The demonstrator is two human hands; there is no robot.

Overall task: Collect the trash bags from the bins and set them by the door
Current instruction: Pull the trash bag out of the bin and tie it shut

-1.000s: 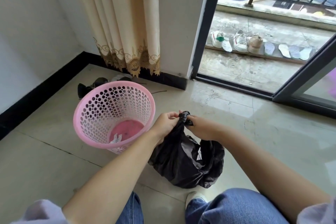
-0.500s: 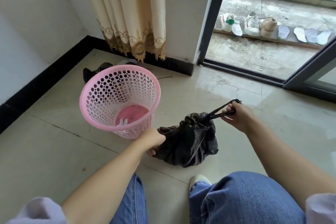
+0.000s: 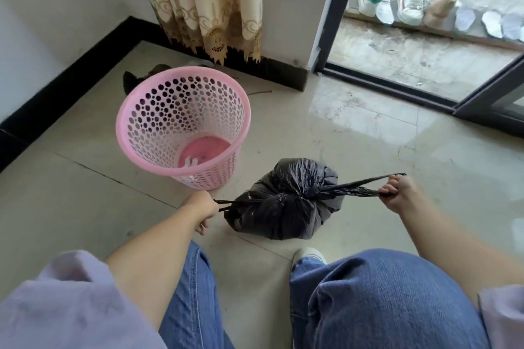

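Note:
A full black trash bag (image 3: 286, 201) sits on the tiled floor in front of my knees. Its neck is cinched into a knot at the top. My left hand (image 3: 202, 208) grips one stretched handle strip on the bag's left. My right hand (image 3: 399, 193) grips the other strip on the right, pulled taut away from the bag. A pink perforated bin (image 3: 181, 125) stands just left of and behind the bag, with a scrap of white paper at its bottom and no liner in it.
A cream curtain (image 3: 204, 3) hangs against the wall behind the bin, with a dark object (image 3: 141, 76) on the floor beneath it. A sliding door frame (image 3: 331, 14) opens onto a balcony with shoes (image 3: 408, 3) lined up. My jeans-clad knees fill the foreground.
My hands have moved apart from the bag's neck, pulling the two handle strips sideways and tightening the knot. The bag has become a compact bundle. The camera has tilted down.

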